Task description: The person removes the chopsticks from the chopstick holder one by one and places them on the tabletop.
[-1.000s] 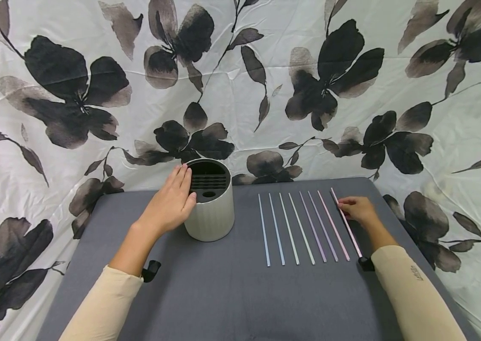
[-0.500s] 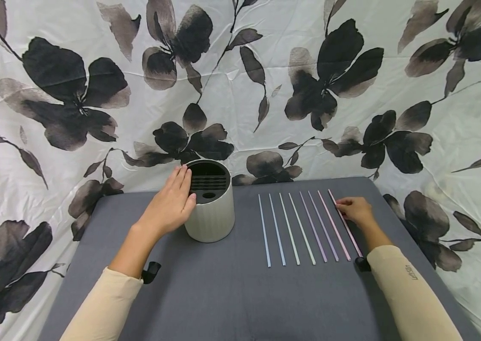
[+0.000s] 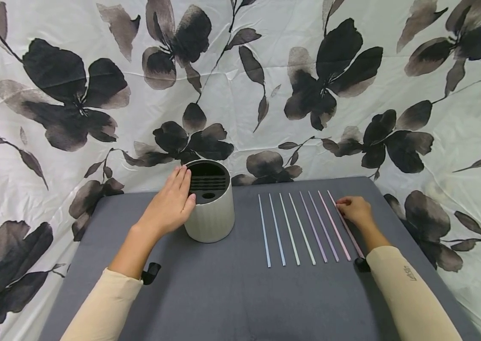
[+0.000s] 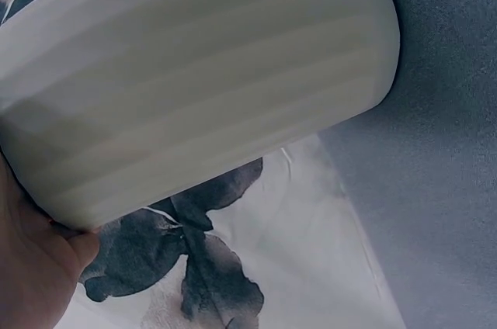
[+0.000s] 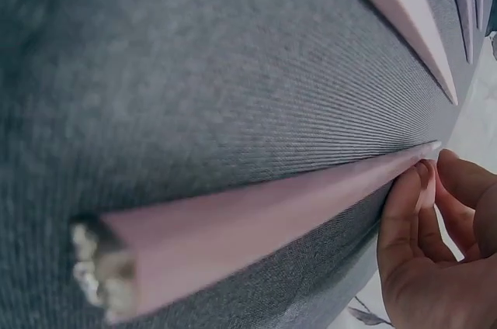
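A white ribbed cylinder holder (image 3: 210, 210) with a black slotted insert stands at the table's back left. My left hand (image 3: 171, 203) rests against its left side with the fingers straight along the rim; in the left wrist view the palm (image 4: 31, 267) touches the holder's wall (image 4: 202, 73). Several thin pastel straws (image 3: 296, 229) lie side by side to the right. My right hand (image 3: 354, 210) is curled on the rightmost pink straw (image 3: 332, 196). In the right wrist view, the fingertips (image 5: 411, 205) pinch that pink straw (image 5: 256, 220), which lies on the table.
The table has a grey cloth top (image 3: 232, 293). A white backdrop with black flowers (image 3: 240, 85) hangs close behind and around it. In the right wrist view another pink straw (image 5: 396, 3) lies beside the pinched one.
My right hand has shifted slightly left, and the far end of the rightmost pink straw with it. My left hand and the holder have stayed put.
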{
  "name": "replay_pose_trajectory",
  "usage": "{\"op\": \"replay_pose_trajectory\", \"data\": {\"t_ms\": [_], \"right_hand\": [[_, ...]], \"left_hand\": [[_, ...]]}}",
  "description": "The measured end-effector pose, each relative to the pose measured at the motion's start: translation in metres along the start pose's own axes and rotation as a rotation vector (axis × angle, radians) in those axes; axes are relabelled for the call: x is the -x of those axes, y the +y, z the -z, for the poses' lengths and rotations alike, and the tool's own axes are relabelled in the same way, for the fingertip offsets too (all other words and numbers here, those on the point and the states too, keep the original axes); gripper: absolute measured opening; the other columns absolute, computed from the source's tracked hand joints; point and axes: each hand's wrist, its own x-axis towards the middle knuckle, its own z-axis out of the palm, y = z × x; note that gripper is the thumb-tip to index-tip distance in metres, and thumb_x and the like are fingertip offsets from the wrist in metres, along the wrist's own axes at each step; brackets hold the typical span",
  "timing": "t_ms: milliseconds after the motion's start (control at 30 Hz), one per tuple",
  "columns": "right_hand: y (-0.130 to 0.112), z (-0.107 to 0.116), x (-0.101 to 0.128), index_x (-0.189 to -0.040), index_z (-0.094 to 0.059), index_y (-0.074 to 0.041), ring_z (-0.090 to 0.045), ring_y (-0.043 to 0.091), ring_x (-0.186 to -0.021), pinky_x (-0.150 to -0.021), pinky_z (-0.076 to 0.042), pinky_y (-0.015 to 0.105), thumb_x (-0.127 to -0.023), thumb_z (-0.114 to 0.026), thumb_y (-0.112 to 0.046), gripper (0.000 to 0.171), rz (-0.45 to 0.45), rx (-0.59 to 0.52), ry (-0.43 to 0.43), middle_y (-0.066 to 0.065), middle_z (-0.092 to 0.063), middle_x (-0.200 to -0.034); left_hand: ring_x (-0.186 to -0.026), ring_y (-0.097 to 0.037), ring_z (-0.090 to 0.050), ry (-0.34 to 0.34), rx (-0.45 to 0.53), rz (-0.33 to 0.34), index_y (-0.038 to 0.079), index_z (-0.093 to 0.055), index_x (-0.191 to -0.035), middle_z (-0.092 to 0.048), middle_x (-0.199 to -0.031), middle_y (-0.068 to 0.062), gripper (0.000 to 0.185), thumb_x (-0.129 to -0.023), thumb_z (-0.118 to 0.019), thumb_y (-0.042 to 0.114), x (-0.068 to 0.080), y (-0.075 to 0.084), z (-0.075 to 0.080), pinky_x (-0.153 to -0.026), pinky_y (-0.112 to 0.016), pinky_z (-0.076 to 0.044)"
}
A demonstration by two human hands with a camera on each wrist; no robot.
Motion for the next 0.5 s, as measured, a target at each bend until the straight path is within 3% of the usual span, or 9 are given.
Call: {"op": "replay_pose_trajectory", "data": {"t_ms": [200,400,500], "right_hand": [[0.0,0.004,0.002,-0.11,-0.075,0.005,-0.066,0.008,-0.066,-0.059,-0.055,0.021,-0.099,-0.066,-0.017,0.026,0.012,0.022,0.012,0.019,-0.076,-0.093],[-0.01,0.014,0.005,-0.114,-0.074,0.001,-0.07,0.039,-0.093,-0.081,-0.052,0.054,-0.102,-0.063,-0.021,0.028,0.103,0.079,0.101,0.026,-0.074,-0.105],[-0.021,0.022,0.009,-0.115,-0.074,-0.001,-0.067,0.045,-0.102,-0.087,-0.046,0.062,-0.103,-0.062,-0.023,0.028,0.161,0.086,0.155,0.026,-0.074,-0.108]], "left_hand": [[-0.161,-0.04,-0.007,-0.002,0.003,0.005,-0.007,-0.018,-0.162,-0.012,-0.172,-0.024,0.069,-0.108,-0.034,0.033,-0.001,-0.001,-0.001,-0.13,-0.053,-0.013],[-0.161,-0.039,-0.005,0.006,0.009,0.003,-0.007,-0.018,-0.162,-0.012,-0.172,-0.023,0.068,-0.108,-0.034,0.033,-0.002,-0.003,-0.002,-0.13,-0.054,-0.013],[-0.161,-0.038,-0.005,0.009,0.018,0.001,-0.006,-0.018,-0.162,-0.012,-0.172,-0.023,0.068,-0.109,-0.033,0.033,-0.003,-0.003,-0.002,-0.13,-0.054,-0.012]]}}
